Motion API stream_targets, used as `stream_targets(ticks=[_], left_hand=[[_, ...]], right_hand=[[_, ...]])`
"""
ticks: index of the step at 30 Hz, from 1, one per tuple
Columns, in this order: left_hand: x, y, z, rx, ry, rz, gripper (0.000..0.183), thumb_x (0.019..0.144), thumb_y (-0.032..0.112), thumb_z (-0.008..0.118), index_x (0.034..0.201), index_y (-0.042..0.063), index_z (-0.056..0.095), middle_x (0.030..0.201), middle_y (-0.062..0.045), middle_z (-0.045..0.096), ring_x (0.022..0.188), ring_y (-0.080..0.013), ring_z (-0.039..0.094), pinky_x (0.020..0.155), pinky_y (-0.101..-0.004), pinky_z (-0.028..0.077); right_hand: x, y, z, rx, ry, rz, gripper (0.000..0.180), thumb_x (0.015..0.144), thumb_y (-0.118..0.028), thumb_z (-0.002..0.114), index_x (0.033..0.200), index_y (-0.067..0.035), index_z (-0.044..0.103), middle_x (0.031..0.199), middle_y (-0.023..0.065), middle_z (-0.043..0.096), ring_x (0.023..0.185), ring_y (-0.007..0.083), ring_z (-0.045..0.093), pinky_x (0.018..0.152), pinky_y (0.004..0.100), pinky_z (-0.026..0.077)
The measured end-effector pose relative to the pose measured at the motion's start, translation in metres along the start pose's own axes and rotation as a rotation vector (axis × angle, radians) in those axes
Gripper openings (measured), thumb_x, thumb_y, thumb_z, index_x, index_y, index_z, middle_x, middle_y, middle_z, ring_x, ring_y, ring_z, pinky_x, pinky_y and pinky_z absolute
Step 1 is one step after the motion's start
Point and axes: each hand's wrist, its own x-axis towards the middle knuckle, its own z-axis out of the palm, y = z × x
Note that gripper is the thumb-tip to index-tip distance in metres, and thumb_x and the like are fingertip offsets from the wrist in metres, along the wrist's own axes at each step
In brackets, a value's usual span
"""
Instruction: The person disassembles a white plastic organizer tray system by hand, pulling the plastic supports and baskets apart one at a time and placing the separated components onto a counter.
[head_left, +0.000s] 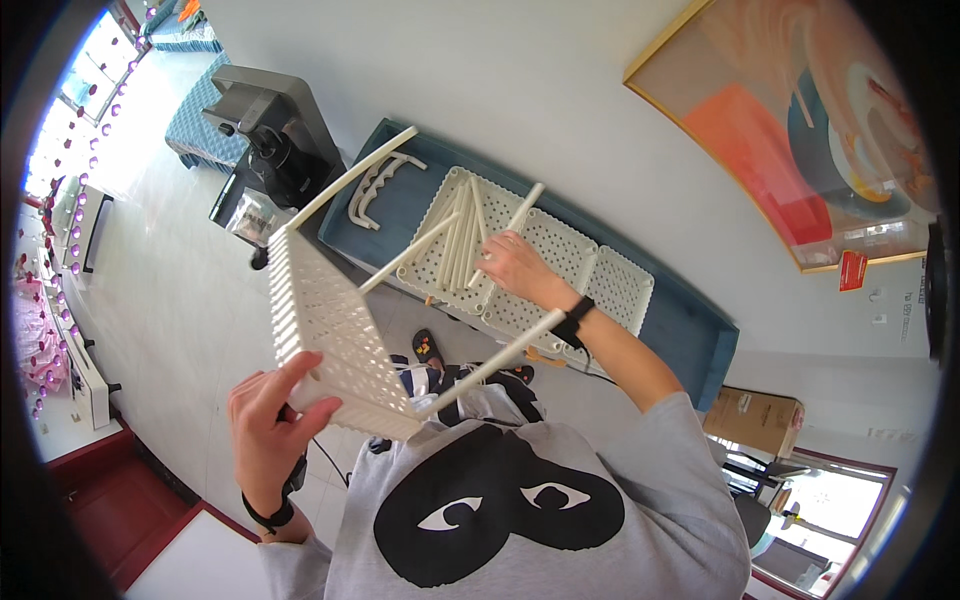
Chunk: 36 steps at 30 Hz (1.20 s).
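Note:
My left hand (281, 420) grips the edge of a white plastic perforated shelf tray (337, 322), which is tilted up on its side. Three white tubes stick out from the tray: an upper tube (352, 178), a middle tube (409, 255) and a lower tube (495, 364). My right hand (517, 264) has its fingers closed around a separate white tube (526, 208). That hand is above more perforated trays, a left tray (491, 201), a middle tray (559, 244) and a right tray (622, 289). Several loose tubes (459, 255) lie together in the left tray.
The trays rest on a blue-grey console top (682, 341) with a raised rim, against the wall. Two wavy white plastic handles (367, 195) lie at its left end. Beside it stands a coffee machine (274, 127). A cardboard box (754, 420) is at the right; a framed picture (750, 142) hangs above.

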Motion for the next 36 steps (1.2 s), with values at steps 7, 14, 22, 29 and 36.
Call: stream_targets(ticks=[7,14,22,29,36], left_hand=[[-0.009,-0.029,0.007,0.209,0.173,0.061,0.048,0.063,0.016,0.088,0.107,0.006,0.072,0.060,-0.003,0.054,0.049,-0.0177,0.045,0.054,-0.0311,0.038],[0.006,-0.012,0.063,0.336,-0.111,0.550,0.038,0.084,0.034,0.077,0.117,0.016,0.066,0.065,0.002,0.041,0.061,-0.0160,0.048,0.059,-0.0320,0.040],[0.031,0.022,0.108,0.249,-0.383,0.837,0.036,0.085,0.026,0.072,0.119,0.019,0.063,0.072,0.000,0.046,0.073,-0.0166,0.053,0.071,-0.0311,0.044],[0.023,0.016,0.123,0.326,-0.573,0.701,0.053,0.084,0.021,0.074,0.135,0.018,0.059,0.085,-0.004,0.055,0.088,-0.0204,0.057,0.087,-0.0360,0.045],[0.030,0.016,0.103,-0.136,0.055,0.488,0.065,0.068,0.012,0.087,0.128,0.009,0.061,0.125,-0.016,0.057,0.114,-0.0370,0.058,0.093,-0.0474,0.048]], right_hand=[[0.018,0.010,0.017,0.535,0.145,0.282,0.023,0.093,-0.012,0.058,0.112,-0.006,0.070,0.122,0.0086,0.066,0.120,0.0294,0.059,0.101,0.0382,0.047],[0.011,-0.022,-0.168,0.414,0.518,0.357,0.037,0.092,-0.024,0.065,0.123,-0.004,0.064,0.124,0.0104,0.064,0.119,0.0294,0.058,0.098,0.0412,0.046],[0.025,0.012,-0.132,0.305,0.173,0.559,0.045,0.086,-0.036,0.071,0.117,-0.004,0.064,0.111,0.0160,0.069,0.105,0.0323,0.064,0.093,0.0424,0.047],[-0.007,-0.004,-0.227,0.614,0.077,0.610,0.045,0.087,-0.048,0.069,0.093,-0.003,0.066,0.083,0.0160,0.070,0.074,0.0348,0.068,0.068,0.0429,0.052],[-0.034,-0.067,-0.220,0.325,0.193,0.284,0.037,0.092,-0.043,0.065,0.080,-0.007,0.062,0.067,0.0094,0.063,0.065,0.0292,0.068,0.058,0.0407,0.051]])
